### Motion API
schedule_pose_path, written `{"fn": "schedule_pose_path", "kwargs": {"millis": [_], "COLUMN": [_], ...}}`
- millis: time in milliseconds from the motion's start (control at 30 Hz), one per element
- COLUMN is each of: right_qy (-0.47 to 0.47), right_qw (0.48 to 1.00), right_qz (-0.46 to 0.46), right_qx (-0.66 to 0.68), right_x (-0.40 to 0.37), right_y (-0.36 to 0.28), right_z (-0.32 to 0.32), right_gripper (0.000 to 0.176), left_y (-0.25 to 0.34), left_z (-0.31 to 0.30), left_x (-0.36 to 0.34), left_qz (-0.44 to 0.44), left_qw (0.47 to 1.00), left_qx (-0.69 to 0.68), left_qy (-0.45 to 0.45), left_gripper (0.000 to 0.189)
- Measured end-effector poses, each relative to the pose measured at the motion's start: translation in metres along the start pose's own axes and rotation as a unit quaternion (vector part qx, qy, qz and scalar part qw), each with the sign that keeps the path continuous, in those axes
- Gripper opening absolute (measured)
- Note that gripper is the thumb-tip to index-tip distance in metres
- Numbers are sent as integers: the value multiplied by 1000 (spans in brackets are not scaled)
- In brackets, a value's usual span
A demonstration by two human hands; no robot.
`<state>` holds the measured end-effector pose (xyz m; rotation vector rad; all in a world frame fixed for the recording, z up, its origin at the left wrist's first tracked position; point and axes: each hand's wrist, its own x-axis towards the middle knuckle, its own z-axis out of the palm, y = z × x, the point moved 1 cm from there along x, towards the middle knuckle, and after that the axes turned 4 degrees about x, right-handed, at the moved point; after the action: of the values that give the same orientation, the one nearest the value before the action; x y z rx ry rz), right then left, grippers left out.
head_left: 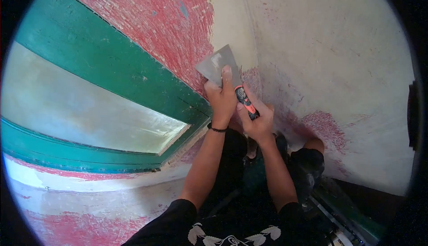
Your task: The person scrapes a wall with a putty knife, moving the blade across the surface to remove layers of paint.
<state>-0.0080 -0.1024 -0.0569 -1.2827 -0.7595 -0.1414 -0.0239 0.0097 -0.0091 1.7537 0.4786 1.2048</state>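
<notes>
A wide putty knife with a grey metal blade and an orange-and-black handle lies flat against the wall, at the edge between scraped red paint and a smooth cream coat. My right hand is closed around the handle. My left hand, with a dark bracelet at the wrist, grips the lower part of the blade. Its thumb presses along the blade's face, and the other fingers are partly hidden at the blade's lower edge. A pale smear of filler shows on the blade.
Left of the hands runs a green frame around a pale panel. To the right curves a whitish wall with a red worn patch. My bent knee is close to that wall. Dark, cluttered objects lie at lower right.
</notes>
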Motion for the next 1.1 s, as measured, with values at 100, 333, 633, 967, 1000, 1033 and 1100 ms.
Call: {"fn": "schedule_pose_path", "kwargs": {"millis": [100, 333, 633, 967, 1000, 1033, 1100], "right_qy": [-19, -48, -47, -55, -56, -59, -61], "right_qw": [1000, 998, 996, 994, 995, 994, 993], "right_qz": [-4, 23, 47, 50, 47, 52, 61], "right_qx": [9, 45, 65, 74, 68, 74, 83], "right_x": [-14, -32, 1, -25, -23, -22, -23], "right_y": [-1, -11, -29, -25, -27, -28, -31], "right_z": [2, 7, 3, 3, 2, 3, 3], "right_gripper": [43, 45, 45, 44, 44, 44, 44], "left_y": [-14, -10, 14, -4, -3, -1, 1], "left_z": [-15, -34, -19, -34, -34, -34, -35], "left_x": [-16, -32, -1, -27, -26, -25, -25], "left_qz": [-7, -70, -15, -70, -71, -74, -81], "left_qw": [1000, 997, 1000, 997, 997, 996, 996], "left_qx": [20, -20, -7, -27, -28, -32, -42], "left_qy": [4, 28, 14, 25, 28, 26, 17], "left_gripper": [33, 35, 31, 25, 25, 25, 24]}}
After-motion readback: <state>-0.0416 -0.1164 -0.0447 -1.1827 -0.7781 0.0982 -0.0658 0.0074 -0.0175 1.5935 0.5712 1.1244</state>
